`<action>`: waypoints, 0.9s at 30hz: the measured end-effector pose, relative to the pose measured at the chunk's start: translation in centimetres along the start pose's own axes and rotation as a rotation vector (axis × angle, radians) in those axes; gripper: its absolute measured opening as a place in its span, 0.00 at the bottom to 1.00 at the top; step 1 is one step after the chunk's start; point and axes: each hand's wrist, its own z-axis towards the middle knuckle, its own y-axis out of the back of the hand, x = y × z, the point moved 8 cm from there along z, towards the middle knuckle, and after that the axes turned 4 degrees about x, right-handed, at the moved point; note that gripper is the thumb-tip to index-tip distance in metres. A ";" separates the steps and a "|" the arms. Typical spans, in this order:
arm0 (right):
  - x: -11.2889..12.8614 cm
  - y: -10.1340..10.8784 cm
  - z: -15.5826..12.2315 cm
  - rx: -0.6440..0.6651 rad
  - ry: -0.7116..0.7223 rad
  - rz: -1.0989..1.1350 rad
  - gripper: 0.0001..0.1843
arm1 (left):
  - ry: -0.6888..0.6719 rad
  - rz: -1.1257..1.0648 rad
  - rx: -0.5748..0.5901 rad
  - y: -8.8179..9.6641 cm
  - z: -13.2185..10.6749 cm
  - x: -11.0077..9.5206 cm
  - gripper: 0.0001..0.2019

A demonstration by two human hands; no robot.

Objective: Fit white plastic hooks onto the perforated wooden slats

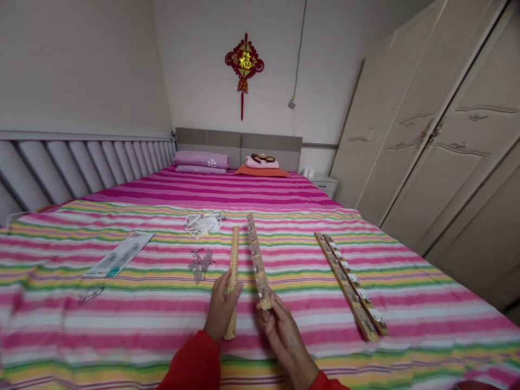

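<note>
My left hand [218, 307] has its fingers and thumb around the lower half of a wooden ruler [234, 252], which lies nearly straight away from me on the striped sheet. In my right hand [284, 331] is the near end of a second wooden strip [255, 253], pinched between thumb and fingers. Small clear pieces with metal bits, like adhesive hooks, sit in a row along this strip. It slants slightly left at its far end, to the right of the ruler and apart from it.
Two more wooden strips [345, 284] with clear and white pieces lie side by side at the right. To the left are a flat plastic package [122, 254], loose wire rings [91, 292], clear hook pieces [201, 264] and a pile of cards [203, 223]. Wardrobe doors [426, 135] stand at the right.
</note>
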 end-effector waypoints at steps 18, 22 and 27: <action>-6.9 -4.5 6.6 0.042 0.009 -0.469 0.33 | 0.018 -0.067 -0.170 3.6 6.4 0.3 0.23; -7.0 -4.1 6.1 0.014 -0.012 -0.507 0.38 | -0.003 0.055 -0.200 4.2 7.8 0.7 0.20; -6.8 -3.4 5.4 0.007 -0.038 -0.516 0.39 | 0.088 0.123 -0.268 5.3 9.2 1.6 0.22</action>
